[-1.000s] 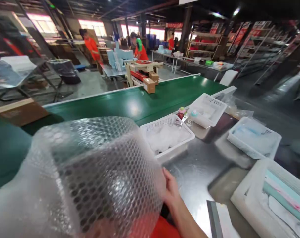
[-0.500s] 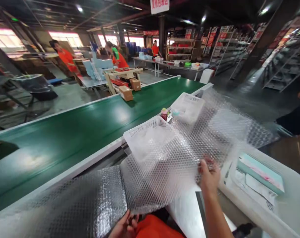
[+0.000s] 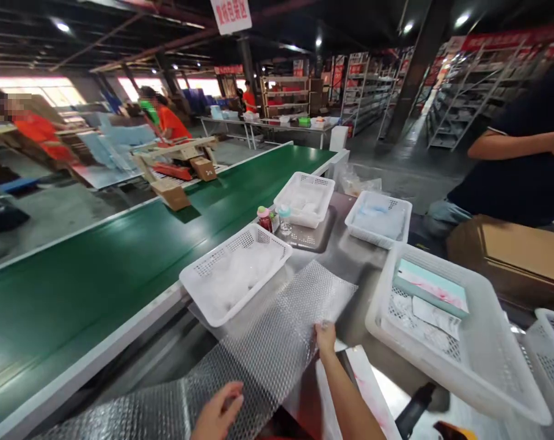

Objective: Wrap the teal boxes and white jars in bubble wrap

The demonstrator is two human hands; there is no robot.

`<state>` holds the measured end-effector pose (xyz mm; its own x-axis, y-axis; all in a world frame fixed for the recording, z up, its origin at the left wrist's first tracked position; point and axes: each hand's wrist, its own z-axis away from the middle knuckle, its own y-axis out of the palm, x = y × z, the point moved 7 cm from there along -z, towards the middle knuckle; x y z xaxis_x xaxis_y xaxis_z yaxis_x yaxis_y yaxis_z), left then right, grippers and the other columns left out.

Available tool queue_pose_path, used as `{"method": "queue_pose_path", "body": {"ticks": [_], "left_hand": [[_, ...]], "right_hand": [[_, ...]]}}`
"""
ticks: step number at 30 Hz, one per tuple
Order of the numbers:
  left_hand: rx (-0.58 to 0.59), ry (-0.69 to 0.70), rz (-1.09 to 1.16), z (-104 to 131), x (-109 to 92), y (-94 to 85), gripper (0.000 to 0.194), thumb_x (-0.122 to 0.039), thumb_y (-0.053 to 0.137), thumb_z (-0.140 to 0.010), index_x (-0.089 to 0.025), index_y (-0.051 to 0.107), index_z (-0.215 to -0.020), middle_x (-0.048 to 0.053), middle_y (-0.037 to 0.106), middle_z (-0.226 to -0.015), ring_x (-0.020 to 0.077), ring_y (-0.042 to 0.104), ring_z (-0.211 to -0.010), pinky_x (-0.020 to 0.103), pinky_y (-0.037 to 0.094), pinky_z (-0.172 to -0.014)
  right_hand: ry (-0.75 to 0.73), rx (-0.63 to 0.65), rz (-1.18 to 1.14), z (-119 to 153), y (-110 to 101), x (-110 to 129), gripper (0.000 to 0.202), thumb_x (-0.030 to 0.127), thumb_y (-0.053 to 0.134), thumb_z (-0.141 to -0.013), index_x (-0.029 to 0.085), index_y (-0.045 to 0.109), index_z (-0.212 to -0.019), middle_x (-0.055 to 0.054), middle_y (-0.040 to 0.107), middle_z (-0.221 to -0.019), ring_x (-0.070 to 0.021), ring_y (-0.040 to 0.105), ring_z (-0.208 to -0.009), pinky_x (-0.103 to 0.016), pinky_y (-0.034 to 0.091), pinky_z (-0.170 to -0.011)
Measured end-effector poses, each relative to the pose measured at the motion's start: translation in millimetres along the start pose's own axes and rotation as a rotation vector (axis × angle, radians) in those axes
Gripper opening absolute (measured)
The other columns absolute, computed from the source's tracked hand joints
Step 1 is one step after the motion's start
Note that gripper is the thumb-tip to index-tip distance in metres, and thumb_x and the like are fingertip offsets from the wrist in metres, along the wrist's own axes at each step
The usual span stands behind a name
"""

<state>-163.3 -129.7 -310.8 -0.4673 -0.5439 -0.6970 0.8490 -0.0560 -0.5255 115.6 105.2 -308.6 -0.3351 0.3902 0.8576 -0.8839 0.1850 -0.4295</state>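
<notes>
Holding: right hand [image 3: 326,339] clasps bubble wrap [image 3: 281,324] by the sheet's right margin, fingers folded over it.
Left hand [image 3: 219,412]: grip released, fingers loosely bent and thumb apart, above the wrap's lower stretch; whether it touches, I cannot tell.
Bubble wrap: most of the sheet spreads to the left of the right-hand grip; one end reaches beyond it over the metal table [image 3: 352,260], the other trails past the table's left edge.
Table's left edge: perforated white basket [image 3: 203,284] with clear packets, just beyond the wrap, beside the green conveyor belt [image 3: 121,260].
Table's far end: second white basket [image 3: 325,208], with a pink-capped red bottle [image 3: 265,221] and a blue-capped clear bottle [image 3: 284,221] near it.
Table's right edge: large white tub [image 3: 501,342], a mint-green box [image 3: 432,287] inside.
Table's near edge: white-and-pink flat box [image 3: 371,388], partly under the right forearm.
</notes>
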Motion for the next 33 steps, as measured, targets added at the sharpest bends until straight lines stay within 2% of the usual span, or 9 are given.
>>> {"method": "queue_pose_path", "body": {"ticks": [2, 5, 10, 13, 15, 19, 26, 30, 33], "left_hand": [[-0.040, 0.140, -0.422, -25, -41, 0.7, 0.065, -0.041, 0.048, -0.080, -0.024, 0.046, -0.143, 0.010, 0.036, -0.155, 0.0315, 0.049, -0.131, 0.043, 0.044, -0.104], [0.011, 0.154, -0.860, -54, -71, 18.1, 0.081, -0.023, 0.059, -0.074, -0.030, 0.031, -0.150, 0.008, 0.013, -0.162, 0.0369, 0.017, -0.147, 0.055, 0.025, -0.115], [0.151, 0.166, -0.993, -66, -60, 46.7, 0.078, -0.024, 0.059, -0.079, -0.034, 0.028, -0.149, 0.009, 0.020, -0.161, 0.0383, 0.021, -0.145, 0.055, 0.032, -0.110], [0.131, 0.231, -1.015, -62, -48, 49.9, 0.072, -0.022, 0.055, -0.081, -0.033, 0.031, -0.149, 0.008, 0.025, -0.160, 0.0371, 0.026, -0.144, 0.050, 0.037, -0.108], [0.135, 0.258, -1.026, -58, -42, 50.7, 0.071, -0.019, 0.052, -0.082, -0.033, 0.033, -0.148, 0.008, 0.026, -0.159, 0.0362, 0.028, -0.143, 0.047, 0.038, -0.107], [0.119, 0.291, -1.016, -54, -40, 49.3, 0.076, -0.016, 0.053, -0.079, -0.034, 0.030, -0.149, 0.006, 0.015, -0.163, 0.0353, 0.023, -0.146, 0.046, 0.032, -0.112], [0.006, 0.294, -0.948, -72, -69, 33.4, 0.076, -0.019, 0.055, -0.082, -0.023, 0.025, -0.152, 0.013, 0.007, -0.163, 0.0399, 0.017, -0.146, 0.050, 0.024, -0.115], [0.001, 0.162, -0.967, -94, -77, 26.3, 0.088, -0.025, 0.064, -0.079, -0.028, 0.018, -0.153, 0.015, 0.000, -0.163, 0.0401, 0.014, -0.147, 0.057, 0.023, -0.114], [0.099, 0.041, -0.922, -107, -71, 27.9, 0.098, -0.029, 0.070, -0.074, -0.036, 0.012, -0.152, 0.011, -0.009, -0.163, 0.0436, 0.004, -0.147, 0.068, 0.021, -0.109]], "right_hand": [[-0.023, 0.007, 0.035, 3, 0, 6, 0.036, 0.036, 0.058, -0.070, 0.010, 0.060, -0.096, -0.015, 0.069, -0.087, -0.0326, 0.065, -0.093, -0.041, 0.051, -0.082], [-0.157, 0.006, 0.072, 28, -20, 15, 0.054, 0.030, 0.057, -0.073, 0.007, 0.053, -0.121, -0.022, 0.059, -0.125, -0.0344, 0.051, -0.124, -0.042, 0.041, -0.104], [-0.540, -0.139, 0.474, 89, -113, -9, 0.058, 0.040, 0.049, -0.087, 0.017, 0.040, -0.140, -0.020, 0.037, -0.149, -0.0349, 0.040, -0.134, -0.051, 0.036, -0.108], [-0.409, -0.141, 0.741, 100, -165, -56, 0.064, 0.045, 0.059, -0.081, 0.020, 0.045, -0.138, -0.020, 0.037, -0.149, -0.0391, 0.042, -0.132, -0.054, 0.038, -0.105], [-0.318, -0.047, 0.840, 101, -178, -82, 0.072, 0.043, 0.063, -0.078, 0.021, 0.041, -0.143, -0.019, 0.040, -0.147, -0.0378, 0.043, -0.132, -0.051, 0.040, -0.103], [-0.313, 0.116, 0.956, 99, -165, -99, 0.072, 0.033, 0.059, -0.081, 0.026, 0.036, -0.148, -0.017, 0.048, -0.142, -0.0345, 0.051, -0.125, -0.045, 0.044, -0.099], [-0.422, 0.101, 0.938, 93, -162, -107, 0.053, 0.026, 0.041, -0.092, 0.026, 0.043, -0.145, -0.015, 0.061, -0.119, -0.0295, 0.063, -0.103, -0.039, 0.052, -0.084], [-0.604, 0.057, 0.858, 88, -158, -74, 0.056, 0.031, 0.044, -0.093, 0.030, 0.036, -0.148, -0.012, 0.059, -0.116, -0.0273, 0.062, -0.102, -0.036, 0.054, -0.076], [-0.716, 0.041, 0.840, 74, -130, -25, 0.058, 0.032, 0.045, -0.092, 0.034, 0.032, -0.149, -0.011, 0.057, -0.115, -0.0260, 0.061, -0.098, -0.034, 0.053, -0.071]]}}
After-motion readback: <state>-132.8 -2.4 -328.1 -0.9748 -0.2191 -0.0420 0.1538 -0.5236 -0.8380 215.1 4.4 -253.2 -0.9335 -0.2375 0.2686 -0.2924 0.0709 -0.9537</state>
